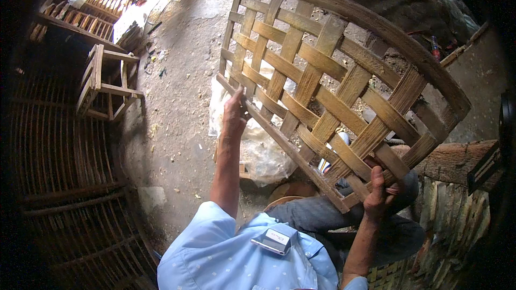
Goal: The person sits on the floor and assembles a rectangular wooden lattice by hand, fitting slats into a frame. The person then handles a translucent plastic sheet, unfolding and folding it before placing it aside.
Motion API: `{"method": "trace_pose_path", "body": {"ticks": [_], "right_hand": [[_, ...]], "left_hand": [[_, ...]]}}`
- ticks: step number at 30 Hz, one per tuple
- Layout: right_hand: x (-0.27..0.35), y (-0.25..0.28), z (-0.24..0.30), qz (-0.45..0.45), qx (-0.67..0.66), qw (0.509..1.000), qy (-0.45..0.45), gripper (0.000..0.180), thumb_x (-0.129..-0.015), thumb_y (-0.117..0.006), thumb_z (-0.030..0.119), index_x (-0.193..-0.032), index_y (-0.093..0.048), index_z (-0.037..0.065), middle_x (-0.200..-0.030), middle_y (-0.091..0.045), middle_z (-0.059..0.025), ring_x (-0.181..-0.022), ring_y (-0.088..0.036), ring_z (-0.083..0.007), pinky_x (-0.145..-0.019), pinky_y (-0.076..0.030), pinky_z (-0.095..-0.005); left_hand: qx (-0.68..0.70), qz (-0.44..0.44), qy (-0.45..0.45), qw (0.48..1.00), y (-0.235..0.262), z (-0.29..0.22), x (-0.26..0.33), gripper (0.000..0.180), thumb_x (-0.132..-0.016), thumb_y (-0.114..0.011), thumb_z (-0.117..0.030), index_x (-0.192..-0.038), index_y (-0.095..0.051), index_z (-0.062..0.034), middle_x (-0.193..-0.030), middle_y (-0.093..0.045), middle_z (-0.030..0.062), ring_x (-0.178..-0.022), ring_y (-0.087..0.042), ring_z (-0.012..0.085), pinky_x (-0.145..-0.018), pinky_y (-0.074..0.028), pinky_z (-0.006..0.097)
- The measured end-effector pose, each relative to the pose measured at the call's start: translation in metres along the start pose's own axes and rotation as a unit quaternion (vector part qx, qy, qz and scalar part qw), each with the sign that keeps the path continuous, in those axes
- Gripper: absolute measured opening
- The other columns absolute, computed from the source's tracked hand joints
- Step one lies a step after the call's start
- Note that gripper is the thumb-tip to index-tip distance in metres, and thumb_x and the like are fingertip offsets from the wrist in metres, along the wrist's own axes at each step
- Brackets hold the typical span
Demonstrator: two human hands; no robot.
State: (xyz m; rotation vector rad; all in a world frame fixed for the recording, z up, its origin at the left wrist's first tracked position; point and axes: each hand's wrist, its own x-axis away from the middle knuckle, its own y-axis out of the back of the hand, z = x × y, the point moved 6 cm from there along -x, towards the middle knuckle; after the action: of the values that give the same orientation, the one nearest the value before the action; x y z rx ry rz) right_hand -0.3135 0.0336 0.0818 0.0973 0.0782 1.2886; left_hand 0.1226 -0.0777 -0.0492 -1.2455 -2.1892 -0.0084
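A large woven bamboo panel, a lattice of flat tan strips with a thick curved rim along its top and right side, is held up and tilted in front of me. My left hand grips its lower left edge strip. My right hand is closed on the panel's lower right corner, thumb over the strips. My knees in blue trousers show below the panel.
A small wooden stool frame stands on the dusty concrete floor at left. Slatted bamboo structures fill the left side. A white plastic sack lies on the floor behind the panel. A log lies at right.
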Motion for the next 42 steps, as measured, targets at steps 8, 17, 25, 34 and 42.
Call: {"method": "trace_pose_path", "body": {"ticks": [8, 17, 25, 34, 42], "right_hand": [[-0.005, -0.006, 0.011, -0.048, -0.109, 0.992, -0.038, 0.039, -0.092, -0.064, 0.015, -0.124, -0.060, -0.007, -0.114, -0.069, -0.0183, -0.101, -0.068, -0.0235, -0.093, -0.054, -0.0345], [-0.007, 0.004, 0.012, -0.077, -0.098, 0.991, -0.053, 0.044, -0.091, -0.066, 0.015, -0.129, -0.057, -0.004, -0.111, -0.068, -0.0160, -0.100, -0.068, -0.0233, -0.094, -0.054, -0.0362], [-0.006, 0.017, -0.013, -0.149, -0.047, 0.984, -0.083, 0.045, -0.089, -0.068, 0.016, -0.129, -0.057, -0.002, -0.112, -0.068, -0.0137, -0.098, -0.067, -0.0232, -0.098, -0.050, -0.0381], [-0.016, 0.006, 0.001, -0.041, -0.137, 0.989, -0.040, 0.042, -0.087, -0.070, 0.017, -0.124, -0.062, -0.002, -0.111, -0.069, -0.0139, -0.097, -0.067, -0.0214, -0.091, -0.054, -0.0376], [-0.014, 0.016, -0.013, -0.143, -0.133, 0.980, -0.031, 0.041, -0.091, -0.067, 0.013, -0.128, -0.058, -0.003, -0.114, -0.068, -0.0161, -0.102, -0.067, -0.0235, -0.093, -0.055, -0.0378]], "left_hand": [[0.355, 0.286, -0.067, 0.887, 0.000, -0.004, 0.006, 0.041, -0.104, -0.050, -0.015, -0.140, -0.045, 0.0038, -0.136, -0.059, 0.0213, -0.115, -0.065, 0.0301, -0.100, -0.054, 0.047], [0.377, 0.115, -0.115, 0.912, -0.001, -0.039, 0.001, 0.046, -0.102, -0.053, -0.028, -0.137, -0.053, 0.0021, -0.131, -0.062, 0.0208, -0.106, -0.069, 0.0323, -0.091, -0.061, 0.046], [0.368, 0.165, -0.237, 0.884, 0.068, -0.044, -0.031, 0.048, -0.102, -0.057, -0.035, -0.133, -0.055, 0.0016, -0.128, -0.064, 0.0185, -0.113, -0.066, 0.0315, -0.098, -0.057, 0.046], [0.294, 0.188, -0.225, 0.910, 0.048, -0.048, -0.021, 0.047, -0.098, -0.062, -0.044, -0.126, -0.061, -0.0070, -0.119, -0.068, 0.0148, -0.108, -0.067, 0.0231, -0.092, -0.059, 0.039], [0.372, 0.270, -0.092, 0.883, 0.024, -0.041, -0.025, 0.055, -0.101, -0.055, -0.015, -0.146, -0.033, 0.0092, -0.144, -0.043, 0.0255, -0.134, -0.049, 0.0356, -0.107, -0.050, 0.047]]}}
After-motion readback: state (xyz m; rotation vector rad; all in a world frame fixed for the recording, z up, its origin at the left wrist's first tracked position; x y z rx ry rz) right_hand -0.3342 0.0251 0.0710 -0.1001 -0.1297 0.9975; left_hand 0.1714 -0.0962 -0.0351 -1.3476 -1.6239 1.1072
